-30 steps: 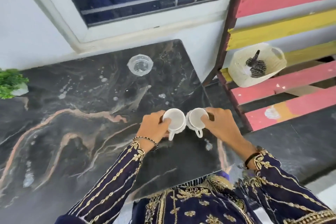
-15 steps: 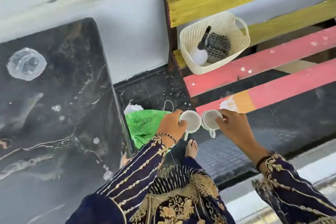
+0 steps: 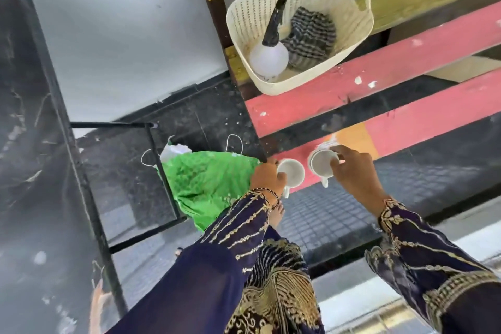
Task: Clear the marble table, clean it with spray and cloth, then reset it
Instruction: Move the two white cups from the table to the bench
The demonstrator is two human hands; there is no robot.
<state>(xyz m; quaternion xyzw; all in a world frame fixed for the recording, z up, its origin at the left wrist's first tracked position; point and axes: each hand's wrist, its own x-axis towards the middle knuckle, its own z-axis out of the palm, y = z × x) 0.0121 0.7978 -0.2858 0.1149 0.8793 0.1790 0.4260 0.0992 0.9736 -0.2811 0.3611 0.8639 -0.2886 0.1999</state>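
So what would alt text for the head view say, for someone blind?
A person holds two white cups by a painted bench: left cup in the left grip, right cup in the right grip. On the bench a basket holds a spray bottle and striped cloth; a green bag lies by the table.

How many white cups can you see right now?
2. The left hand grips one cup, the right hand grips the other cup, both by the pink bench slat. More could be out of view.
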